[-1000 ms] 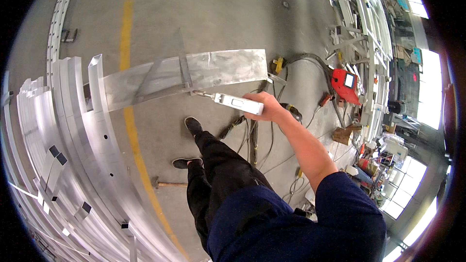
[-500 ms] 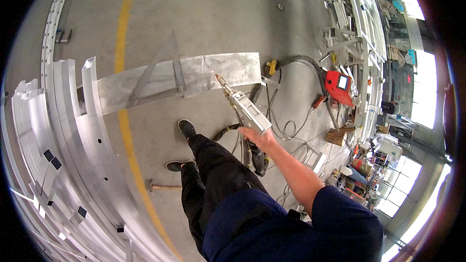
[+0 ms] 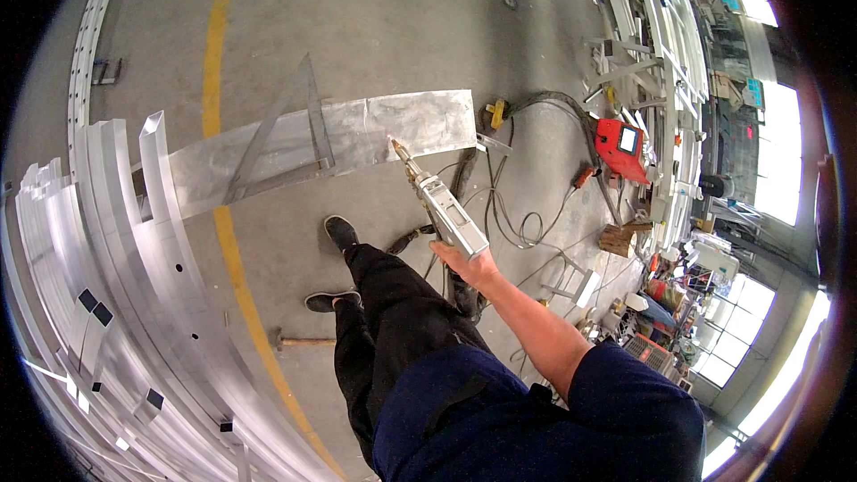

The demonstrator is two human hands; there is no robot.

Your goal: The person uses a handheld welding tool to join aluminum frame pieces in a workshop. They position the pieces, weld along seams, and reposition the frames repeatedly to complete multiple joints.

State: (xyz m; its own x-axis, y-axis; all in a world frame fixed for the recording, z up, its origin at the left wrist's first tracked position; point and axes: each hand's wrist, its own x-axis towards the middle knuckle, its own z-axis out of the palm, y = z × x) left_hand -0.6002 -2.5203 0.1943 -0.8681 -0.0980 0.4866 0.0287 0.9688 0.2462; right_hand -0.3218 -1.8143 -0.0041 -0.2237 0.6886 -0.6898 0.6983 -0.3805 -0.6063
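Note:
My right hand [image 3: 467, 263] is closed around the rear of a silver handheld laser welding gun [image 3: 453, 218] with a brass-coloured nozzle. The nozzle tip points away from me, over the near edge of a long flat metal plate [image 3: 428, 116]; whether it touches cannot be made out. A tiny reddish spot shows by the tip. On the plate's left part lies a triangular metal frame [image 3: 316, 120], sticking out past the far edge. A dark cable [image 3: 462, 180] runs beneath the gun, partly hidden by it. My left hand is out of view.
Stacked aluminium profiles [image 3: 116, 205] fill the left side. A hammer [image 3: 303, 342] lies on the floor near my feet. To the right are a red welding helmet [image 3: 622, 151], looping cables [image 3: 527, 236], a wood block [image 3: 618, 239] and racks of metal bars [image 3: 665, 62].
The view has shifted slightly. My right hand and the welding gun have come a little nearer to me, and the nozzle tip sits closer to the plate's near edge.

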